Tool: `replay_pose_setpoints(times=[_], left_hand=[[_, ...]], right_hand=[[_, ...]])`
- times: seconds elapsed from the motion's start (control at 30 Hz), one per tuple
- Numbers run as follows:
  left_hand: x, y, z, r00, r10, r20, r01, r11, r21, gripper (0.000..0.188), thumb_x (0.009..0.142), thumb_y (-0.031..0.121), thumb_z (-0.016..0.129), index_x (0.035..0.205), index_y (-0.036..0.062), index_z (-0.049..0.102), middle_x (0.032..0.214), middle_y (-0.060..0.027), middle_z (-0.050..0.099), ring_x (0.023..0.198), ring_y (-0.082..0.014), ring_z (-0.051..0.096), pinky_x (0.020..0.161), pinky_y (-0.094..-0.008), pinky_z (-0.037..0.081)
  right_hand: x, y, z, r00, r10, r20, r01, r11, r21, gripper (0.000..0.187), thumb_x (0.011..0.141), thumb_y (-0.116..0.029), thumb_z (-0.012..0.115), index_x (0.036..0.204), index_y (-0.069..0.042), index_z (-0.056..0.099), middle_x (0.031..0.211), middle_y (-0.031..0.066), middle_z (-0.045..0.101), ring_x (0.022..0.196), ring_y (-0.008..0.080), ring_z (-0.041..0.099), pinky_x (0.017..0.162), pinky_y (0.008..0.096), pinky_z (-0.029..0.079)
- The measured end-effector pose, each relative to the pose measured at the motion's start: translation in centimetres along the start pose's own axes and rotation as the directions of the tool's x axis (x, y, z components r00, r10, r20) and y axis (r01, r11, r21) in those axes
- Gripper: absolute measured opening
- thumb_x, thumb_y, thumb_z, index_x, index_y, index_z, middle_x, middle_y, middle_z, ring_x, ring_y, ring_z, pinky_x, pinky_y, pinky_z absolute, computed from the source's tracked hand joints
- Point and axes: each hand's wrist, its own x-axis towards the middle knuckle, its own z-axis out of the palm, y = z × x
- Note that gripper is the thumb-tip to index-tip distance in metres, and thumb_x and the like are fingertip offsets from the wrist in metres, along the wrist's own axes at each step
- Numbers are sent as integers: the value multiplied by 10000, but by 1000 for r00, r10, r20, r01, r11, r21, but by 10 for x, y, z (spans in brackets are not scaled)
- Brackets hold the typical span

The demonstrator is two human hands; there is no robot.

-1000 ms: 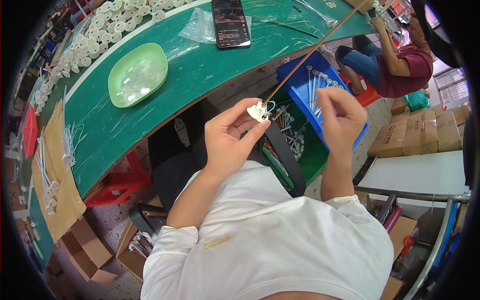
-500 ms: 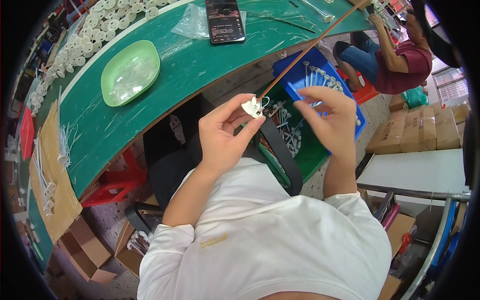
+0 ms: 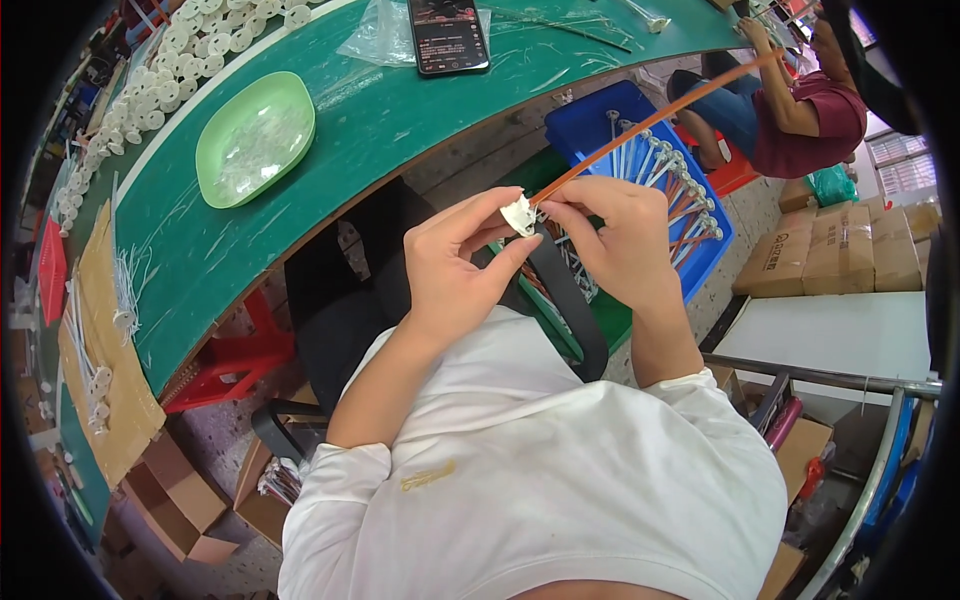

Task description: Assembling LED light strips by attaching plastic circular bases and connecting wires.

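Note:
Between the fingertips and thumb of my left hand [image 3: 450,265] is a small white round plastic piece [image 3: 518,215], tilted on its side. A long orange-brown strip [image 3: 640,132] runs from this piece up and to the right. My right hand [image 3: 625,240] has its thumb and forefinger pinched together at the strip's lower end, close against the piece. What those fingertips hold is too small and covered to make out. Beneath the hands, a green bin [image 3: 617,328] holds similar white-headed parts with stems, partly hidden by a black armrest [image 3: 575,315].
On the green table [image 3: 360,130] are a light green bowl [image 3: 303,125] of small clear pieces, a phone [image 3: 448,50], a plastic bag [image 3: 380,35] and many white discs [image 3: 160,100]. A blue bin [image 3: 722,245] holds stemmed parts. A person [image 3: 815,120] sits at the far right near cartons [image 3: 840,250].
My right hand has come in leftward and closed its fingertips beside the white piece. The piece has turned in my left hand, and the strip now slants lower to the right.

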Motion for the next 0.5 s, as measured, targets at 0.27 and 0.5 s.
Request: replay_pose_setpoints(times=[0.27,0.5], left_hand=[[0,8,-3,997,-53,53,58,994,-92,420,786,-113,683,1193,-69,586,1104,-137,648,1012,-170,641,907,-296,534],[-2,19,1,988,-145,61,157,941,-299,380,806,-100,668,1175,-83,581,1088,-141,659,1010,-176,648,910,-303,532]], right_hand=[[-9,-1,13,960,277,-39,-228,857,463,69,867,19,618,883,64,667,778,110,689,685,143,666,626,239,535],[-19,4,32,875,484,-2,-225,411,884,96,909,0,601,934,72,659,825,111,671,689,119,631,637,230,524]])
